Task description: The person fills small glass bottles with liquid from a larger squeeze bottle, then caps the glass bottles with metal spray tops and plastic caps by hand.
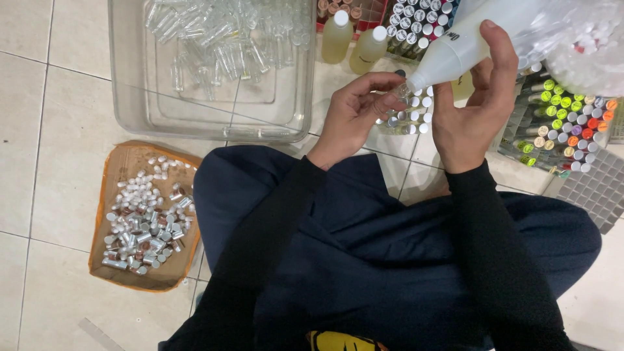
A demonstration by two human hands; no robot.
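My right hand [471,104] grips white bottle [458,49], long axis diagonal, nozzle pointing down-left into small vial [402,93] pinched in my left hand [354,117]. All above my lap, near capped vials [409,117].

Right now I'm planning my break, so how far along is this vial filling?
Done: rows of capped vials stand beyond the hands, and more with coloured caps at right. In hand: the right hand tilts a white squeeze bottle into a small vial pinched by the left hand. Left: many empty vials in the clear tub, loose caps on the cardboard tray.
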